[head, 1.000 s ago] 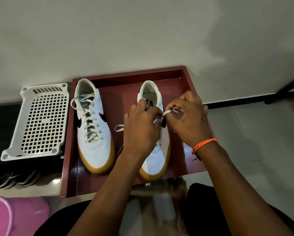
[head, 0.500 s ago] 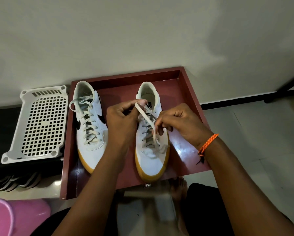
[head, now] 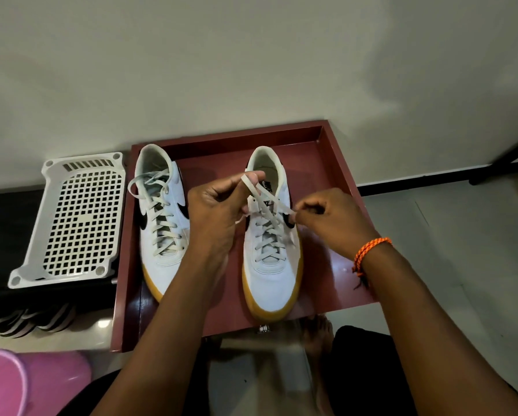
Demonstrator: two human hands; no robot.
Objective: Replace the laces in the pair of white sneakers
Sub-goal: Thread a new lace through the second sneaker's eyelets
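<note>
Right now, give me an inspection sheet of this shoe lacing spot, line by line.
Surface: dark red tray on a pale tiled floor, against the wall.
Job's things: left sneaker fully laced; right sneaker laced, lace ends held up.
Clutter: white perforated plastic rack left of tray; pink tub at lower left.
Fingers: left hand pinches one lace end; right hand pinches the other.
Cables: nothing seen.
Surroundings: plain wall, black bar along its base at right, orange wristband on right wrist.
</note>
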